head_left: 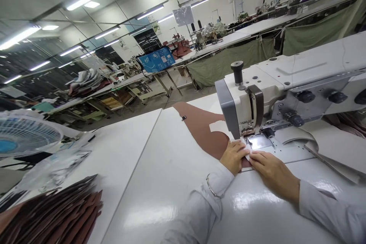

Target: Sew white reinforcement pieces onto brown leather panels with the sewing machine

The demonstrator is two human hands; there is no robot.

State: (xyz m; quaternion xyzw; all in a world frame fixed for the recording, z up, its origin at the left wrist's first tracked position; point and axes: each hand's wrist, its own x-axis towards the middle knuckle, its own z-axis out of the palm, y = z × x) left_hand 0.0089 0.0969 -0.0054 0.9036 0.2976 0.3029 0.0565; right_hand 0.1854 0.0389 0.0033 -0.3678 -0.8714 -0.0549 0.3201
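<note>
Your left hand [233, 157], fingers curled, and right hand [271, 173], fingers flat together, press the brown piece [204, 131] down at the sewing machine [286, 76]; the piece's near edge hides beneath them.

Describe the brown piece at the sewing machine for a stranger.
Find the white sewing machine at right. At its needle end a flat reddish-brown piece lies under the left hand and right hand. Unlike the brown stack bottom left, it lies alone.
</note>
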